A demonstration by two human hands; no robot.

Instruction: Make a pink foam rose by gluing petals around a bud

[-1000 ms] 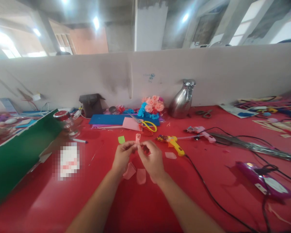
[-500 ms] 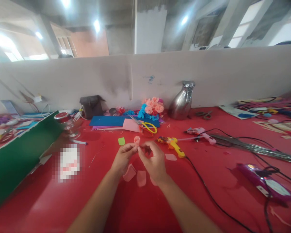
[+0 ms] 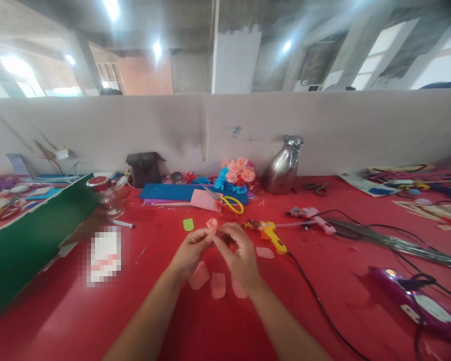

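Where the two hands meet over the middle of the red table [image 3: 150,311], a small pink flower [image 3: 212,225] stands between their fingertips, its rolled head toward the far side. The left hand [image 3: 190,252] pinches its base from the left, thumb and forefinger together on it, the other fingers folded. The right hand [image 3: 239,258] closes on the base from the right with thumb and forefinger tips, leaving a gap between them further back; its other fingers curl loosely. Nearer lie a pink petal stack [image 3: 199,277] on the left, a middle petal [image 3: 218,286], and a right petal [image 3: 238,287] partly hidden by the right hand. Further right rest a pale petal [image 3: 265,252] and a yellow glue gun [image 3: 274,239].
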